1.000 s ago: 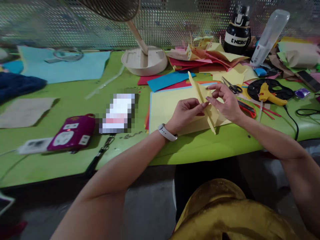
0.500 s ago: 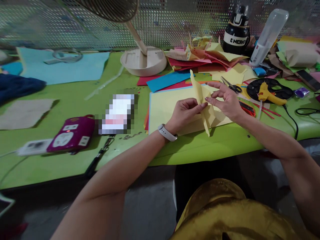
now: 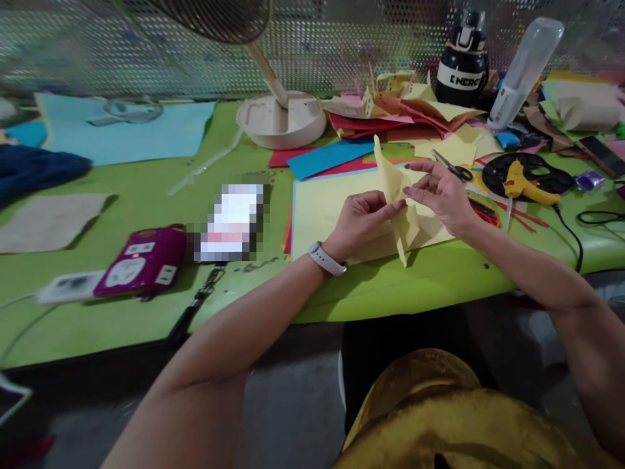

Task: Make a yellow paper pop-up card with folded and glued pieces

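Note:
My left hand [image 3: 361,218], with a white band at the wrist, pinches a piece of folded yellow paper [image 3: 399,225] between thumb and fingers. The paper stands roughly on edge, its top corner pointing up. On its right side my right hand [image 3: 442,198] presses thumb and fingertip to the paper's edge, other fingers loosely bent. Part of the folds is hidden behind the fingers. Beneath both hands lies a large pale yellow sheet [image 3: 322,215] on the green table. Scissors [image 3: 452,166] rest just beyond my right hand.
A yellow glue gun [image 3: 530,184] lies on a black palette [image 3: 493,170] at the right. Behind are a fan base [image 3: 283,127], piled coloured paper [image 3: 400,114], a black bottle [image 3: 459,71] and a clear bottle [image 3: 527,71]. Leftward are a phone [image 3: 232,218] and a purple power socket [image 3: 141,260].
The folded paper has tilted slightly, and its top edge has shifted a little right. My right fingertips have moved slightly along its edge. My left hand stays nearly still.

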`<state>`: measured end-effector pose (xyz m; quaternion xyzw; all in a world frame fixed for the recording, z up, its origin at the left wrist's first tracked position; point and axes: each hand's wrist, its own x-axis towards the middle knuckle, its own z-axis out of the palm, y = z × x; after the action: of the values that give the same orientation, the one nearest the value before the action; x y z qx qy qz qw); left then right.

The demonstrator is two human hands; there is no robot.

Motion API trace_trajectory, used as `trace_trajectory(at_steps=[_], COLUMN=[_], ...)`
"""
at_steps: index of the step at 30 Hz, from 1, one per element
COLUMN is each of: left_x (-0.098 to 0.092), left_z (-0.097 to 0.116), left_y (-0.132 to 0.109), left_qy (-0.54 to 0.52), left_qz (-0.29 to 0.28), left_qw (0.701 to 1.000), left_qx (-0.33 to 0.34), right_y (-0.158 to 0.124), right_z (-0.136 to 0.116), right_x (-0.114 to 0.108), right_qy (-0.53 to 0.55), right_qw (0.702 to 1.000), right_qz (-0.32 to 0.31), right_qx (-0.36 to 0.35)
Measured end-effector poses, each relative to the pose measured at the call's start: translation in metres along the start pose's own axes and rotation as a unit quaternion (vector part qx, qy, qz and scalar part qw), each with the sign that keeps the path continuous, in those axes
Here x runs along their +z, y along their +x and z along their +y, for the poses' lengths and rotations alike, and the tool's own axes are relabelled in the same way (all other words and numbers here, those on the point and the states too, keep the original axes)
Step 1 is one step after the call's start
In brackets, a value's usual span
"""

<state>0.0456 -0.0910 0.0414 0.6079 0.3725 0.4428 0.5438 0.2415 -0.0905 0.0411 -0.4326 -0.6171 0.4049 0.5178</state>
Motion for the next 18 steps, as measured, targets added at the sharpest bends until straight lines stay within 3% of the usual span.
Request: trace_trajectory(at_steps=[18], left_x=[-0.0022], left_z=[-0.0010], left_y=[0.0003], left_qy=[-0.005], left_qz=[-0.013], left_qw=[1.000], left_qx=[-0.021], right_y=[0.0029], right_z=[-0.0022], right_x=[-0.0026], right_qy=[-0.016], right_qw=[1.000], right_qz=[-0.007], right_qx=[-0.003])
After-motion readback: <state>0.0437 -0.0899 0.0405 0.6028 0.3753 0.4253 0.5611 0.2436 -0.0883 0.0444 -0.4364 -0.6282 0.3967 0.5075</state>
